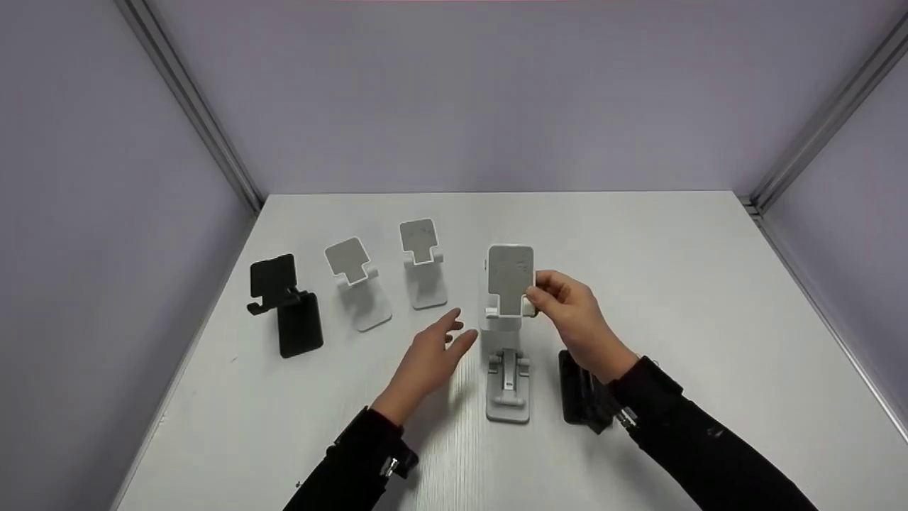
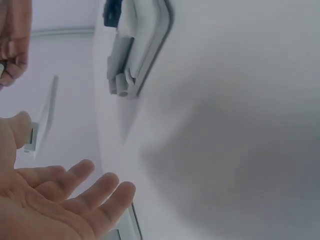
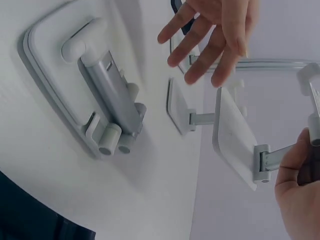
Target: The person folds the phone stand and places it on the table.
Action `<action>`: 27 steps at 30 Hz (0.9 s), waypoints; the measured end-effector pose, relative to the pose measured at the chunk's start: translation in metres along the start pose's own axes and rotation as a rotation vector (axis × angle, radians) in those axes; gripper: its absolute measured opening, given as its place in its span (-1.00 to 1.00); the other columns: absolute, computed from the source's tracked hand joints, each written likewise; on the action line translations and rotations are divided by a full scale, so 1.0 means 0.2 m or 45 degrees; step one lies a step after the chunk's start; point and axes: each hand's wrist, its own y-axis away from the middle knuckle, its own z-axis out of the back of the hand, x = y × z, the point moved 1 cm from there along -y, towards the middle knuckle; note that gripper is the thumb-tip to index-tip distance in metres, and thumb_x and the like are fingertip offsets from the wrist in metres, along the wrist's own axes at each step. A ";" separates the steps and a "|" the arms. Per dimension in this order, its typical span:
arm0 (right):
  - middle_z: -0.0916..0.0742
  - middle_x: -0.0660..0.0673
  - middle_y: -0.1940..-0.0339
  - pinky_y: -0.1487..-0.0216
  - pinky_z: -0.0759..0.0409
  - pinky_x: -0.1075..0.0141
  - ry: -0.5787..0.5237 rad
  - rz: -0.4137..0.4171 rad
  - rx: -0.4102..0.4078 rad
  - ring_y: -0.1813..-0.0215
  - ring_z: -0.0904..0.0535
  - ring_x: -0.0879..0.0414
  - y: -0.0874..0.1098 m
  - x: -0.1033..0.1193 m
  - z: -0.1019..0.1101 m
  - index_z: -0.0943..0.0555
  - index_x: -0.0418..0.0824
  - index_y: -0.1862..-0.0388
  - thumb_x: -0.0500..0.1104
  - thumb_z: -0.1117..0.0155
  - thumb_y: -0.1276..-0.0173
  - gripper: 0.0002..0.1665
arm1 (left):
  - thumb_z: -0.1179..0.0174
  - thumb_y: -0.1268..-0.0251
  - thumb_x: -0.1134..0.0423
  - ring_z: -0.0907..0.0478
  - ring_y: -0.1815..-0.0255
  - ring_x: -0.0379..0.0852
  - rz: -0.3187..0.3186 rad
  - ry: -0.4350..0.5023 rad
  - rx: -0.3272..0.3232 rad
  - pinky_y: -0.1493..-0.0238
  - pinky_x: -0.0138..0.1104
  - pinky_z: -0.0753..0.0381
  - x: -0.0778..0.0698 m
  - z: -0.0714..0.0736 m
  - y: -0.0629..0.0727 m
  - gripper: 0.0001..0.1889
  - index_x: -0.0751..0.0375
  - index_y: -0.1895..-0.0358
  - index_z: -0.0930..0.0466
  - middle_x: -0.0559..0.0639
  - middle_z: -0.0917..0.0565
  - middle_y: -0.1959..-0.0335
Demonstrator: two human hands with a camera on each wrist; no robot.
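My right hand point(image 1: 578, 319) pinches the right edge of the top plate of an unfolded white phone stand point(image 1: 511, 273), thumb in front at the lower corner. In the right wrist view this phone stand's base point(image 3: 232, 137) and hinged arm show beside the hand. Left of it, my left hand point(image 1: 429, 355) is held over the table with fingers spread and nothing in them. Between my forearms a folded white phone stand point(image 1: 508, 410) lies on the table, its metal arm facing up. A folded black phone stand point(image 1: 573, 390) lies partly hidden under my right wrist.
Two unfolded white phone stands point(image 1: 418, 238) point(image 1: 347, 259) are set up on the left part of the white table point(image 1: 638, 234). Farther left is an unfolded black phone stand point(image 1: 299, 326). Pale panels point(image 1: 454, 99) enclose the back and sides.
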 end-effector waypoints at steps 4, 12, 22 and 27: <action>-0.70 -0.13 0.19 0.16 -0.57 0.33 -0.002 -0.006 0.017 0.20 -0.56 0.10 0.01 0.00 -0.02 -0.60 -0.42 -0.09 -0.21 -0.22 -0.55 -0.70 | -0.01 -0.63 -0.07 -0.57 -0.29 0.25 0.004 0.094 0.015 -0.30 0.06 -0.58 0.00 -0.01 -0.02 -0.34 0.32 -0.55 -0.23 0.24 -0.59 -0.30; -0.72 -0.16 0.13 0.12 -0.60 0.32 -0.036 -0.013 0.018 0.18 -0.57 0.09 0.03 0.00 -0.06 -0.61 -0.42 -0.06 -0.25 -0.24 -0.53 -0.74 | -0.01 -0.65 0.07 -0.70 -0.08 0.15 0.002 0.180 0.050 -0.08 -0.05 -0.73 -0.03 -0.04 -0.04 -0.48 0.36 -0.44 -0.38 0.22 -0.73 -0.09; -0.72 -0.16 0.15 0.11 -0.62 0.32 -0.026 -0.033 0.068 0.19 -0.58 0.09 0.06 0.02 -0.08 -0.60 -0.43 -0.10 -0.21 -0.26 -0.52 -0.67 | -0.09 -0.55 0.32 -0.78 0.21 0.02 0.145 0.661 0.042 0.10 -0.19 -0.81 -0.06 -0.09 -0.05 -0.75 0.43 -0.09 -0.59 0.26 -0.79 0.19; -0.70 -0.14 0.23 0.12 -0.64 0.30 0.006 -0.033 0.098 0.22 -0.58 0.11 0.06 0.02 -0.06 -0.59 -0.44 -0.09 -0.20 -0.30 -0.50 -0.65 | -0.13 -0.51 0.37 -0.80 0.25 0.09 0.172 0.720 0.020 0.15 -0.17 -0.82 -0.06 -0.09 -0.04 -0.74 0.45 -0.12 -0.52 0.33 -0.78 0.22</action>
